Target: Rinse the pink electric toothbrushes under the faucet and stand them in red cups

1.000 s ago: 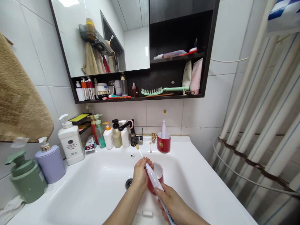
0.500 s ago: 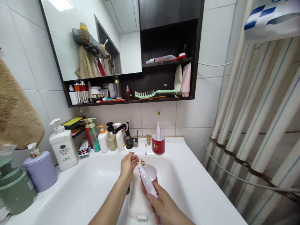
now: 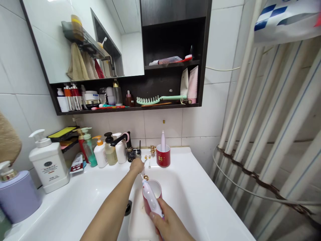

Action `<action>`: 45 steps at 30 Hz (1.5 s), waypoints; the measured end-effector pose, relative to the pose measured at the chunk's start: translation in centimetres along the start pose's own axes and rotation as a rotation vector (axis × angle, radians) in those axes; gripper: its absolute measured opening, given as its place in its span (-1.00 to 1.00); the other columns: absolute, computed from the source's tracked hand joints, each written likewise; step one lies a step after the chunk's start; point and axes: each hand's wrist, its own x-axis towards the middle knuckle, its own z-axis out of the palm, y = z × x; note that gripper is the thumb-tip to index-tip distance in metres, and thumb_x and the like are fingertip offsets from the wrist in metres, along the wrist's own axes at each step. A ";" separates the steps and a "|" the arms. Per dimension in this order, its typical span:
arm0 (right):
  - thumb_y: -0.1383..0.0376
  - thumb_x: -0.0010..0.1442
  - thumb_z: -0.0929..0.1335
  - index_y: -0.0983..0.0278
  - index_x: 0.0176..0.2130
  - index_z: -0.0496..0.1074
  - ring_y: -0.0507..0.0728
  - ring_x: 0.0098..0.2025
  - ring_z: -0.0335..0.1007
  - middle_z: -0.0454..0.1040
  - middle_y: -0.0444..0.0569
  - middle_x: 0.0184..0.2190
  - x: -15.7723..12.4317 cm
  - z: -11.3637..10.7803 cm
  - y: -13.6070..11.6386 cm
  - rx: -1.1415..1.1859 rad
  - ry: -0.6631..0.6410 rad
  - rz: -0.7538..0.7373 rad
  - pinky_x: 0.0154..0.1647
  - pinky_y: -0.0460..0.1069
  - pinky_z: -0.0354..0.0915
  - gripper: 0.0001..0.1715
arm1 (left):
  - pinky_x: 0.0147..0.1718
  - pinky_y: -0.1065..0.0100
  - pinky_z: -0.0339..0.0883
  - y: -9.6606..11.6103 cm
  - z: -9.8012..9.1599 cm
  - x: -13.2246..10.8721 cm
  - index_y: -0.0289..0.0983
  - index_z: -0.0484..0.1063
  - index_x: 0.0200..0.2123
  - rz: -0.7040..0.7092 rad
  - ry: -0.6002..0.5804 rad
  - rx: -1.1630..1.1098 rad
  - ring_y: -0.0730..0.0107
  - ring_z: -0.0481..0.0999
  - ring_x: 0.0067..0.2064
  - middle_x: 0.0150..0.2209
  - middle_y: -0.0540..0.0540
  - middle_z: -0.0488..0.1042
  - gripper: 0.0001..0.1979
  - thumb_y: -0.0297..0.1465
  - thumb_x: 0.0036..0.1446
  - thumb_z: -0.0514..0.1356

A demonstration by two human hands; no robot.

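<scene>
My right hand (image 3: 167,217) is wrapped round a pale pink electric toothbrush handle (image 3: 151,198), its thin bare metal shaft pointing up and away. Over at the back rim of the sink, my left hand (image 3: 137,165) has closed fingers on a small toothbrush head (image 3: 145,158) with yellowish bristles. A second brush head (image 3: 149,162) lies on the rim just right of it. Behind the handle, a red cup (image 3: 158,192) is partly hidden, beside a white oblong case (image 3: 140,222) in the basin. Another red cup (image 3: 163,156) on the rim holds a second pale pink handle (image 3: 163,142).
The black faucet (image 3: 129,147) rises left of the cup on the rim. Several pump bottles (image 3: 101,154) line the back left. A dark cabinet (image 3: 173,25) with a mirror and shelves overhangs the sink (image 3: 198,201). White pipes (image 3: 265,134) run along the right.
My left hand has moved from near the handle's tip to the back rim, carrying the brush head. My right hand still grips the handle. The view has shifted right.
</scene>
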 end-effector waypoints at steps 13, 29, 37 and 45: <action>0.32 -0.07 0.21 0.31 -0.18 0.13 -0.14 -0.71 -0.01 0.11 -0.24 -0.64 -0.3 -0.3 -1.0 0.041 0.043 -0.014 -0.71 -0.19 0.00 -0.63 | -0.27 0.25 0.10 2.0 1.8 0.0 -0.36 0.30 -0.30 0.210 0.136 0.240 0.14 0.31 -0.19 -0.27 -0.30 0.37 -0.70 -0.34 -0.14 0.03; 0.29 -0.01 0.12 0.31 -0.17 0.08 -0.13 -0.82 -0.04 0.09 -0.30 -0.75 -0.2 0.0 -0.2 -0.014 0.040 0.023 -0.84 -0.21 -0.04 -0.66 | -0.55 0.51 0.21 -1.1 -1.4 -6.5 -0.34 0.27 -0.49 0.028 -0.017 -0.444 0.52 0.38 -0.51 -0.59 -0.05 0.37 -0.83 -0.37 -0.05 -0.04; 0.22 0.00 0.11 0.32 -0.31 0.10 -0.16 -0.85 -0.05 0.12 -0.29 -0.73 -1.0 0.7 -0.9 -0.020 -0.056 0.040 -0.87 -0.23 -0.05 -0.75 | -0.71 0.60 0.11 -2.2 -1.6 -10.7 -0.32 0.16 -0.62 -0.124 -0.139 -1.450 0.67 0.25 -0.68 -0.67 0.05 0.29 -0.84 -0.42 -0.17 0.13; 0.07 -0.01 0.09 0.29 -0.33 0.07 -0.14 -0.86 -0.02 0.13 -0.30 -0.75 -0.8 0.3 -0.9 0.109 -0.126 0.111 -0.90 -0.23 -0.08 -0.65 | -0.63 0.55 0.18 -2.0 -0.8 -10.4 -0.33 0.18 -0.62 -0.018 -0.156 -1.504 0.63 0.29 -0.65 -0.67 0.02 0.31 -0.87 -0.43 -0.13 0.09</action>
